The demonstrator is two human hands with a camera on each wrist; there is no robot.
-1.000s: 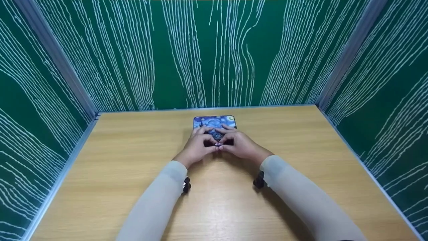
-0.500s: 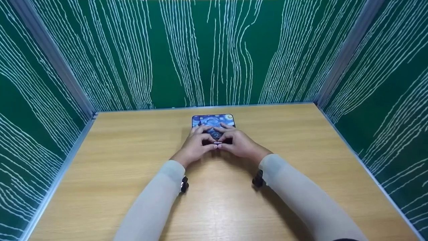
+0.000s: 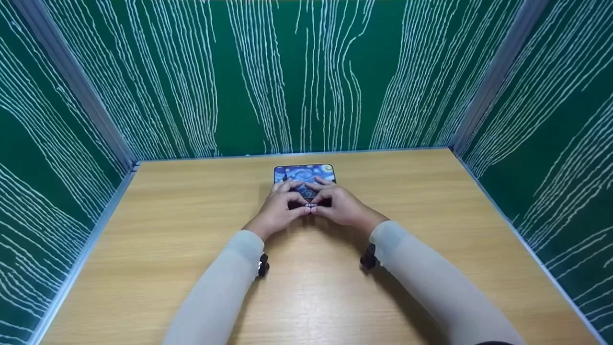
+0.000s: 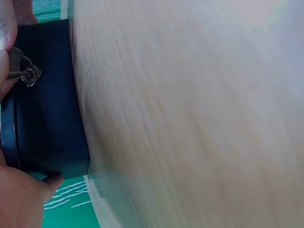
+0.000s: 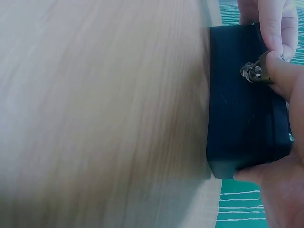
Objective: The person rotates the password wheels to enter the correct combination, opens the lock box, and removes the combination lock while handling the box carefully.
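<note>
A dark box (image 4: 50, 118) with a swirling blue and yellow painting on its lid (image 3: 304, 172) stands near the back of the table. On its front side is a small metal clasp (image 5: 251, 71) with a hinged flap. My left hand (image 3: 278, 208) and right hand (image 3: 346, 207) meet there, thumb and forefinger of each pinching the flap from either side. Other fingers of both hands rest on the lid and along the box's ends. Fingertips cover part of the flap, so whether it is fastened I cannot tell.
The box stands on a light wooden table (image 3: 306, 287). Green panels (image 3: 316, 86) with wavy white lines rise behind and at both sides, joined by grey metal posts (image 3: 498, 76). A small black device (image 3: 368, 258) sits at the right wrist.
</note>
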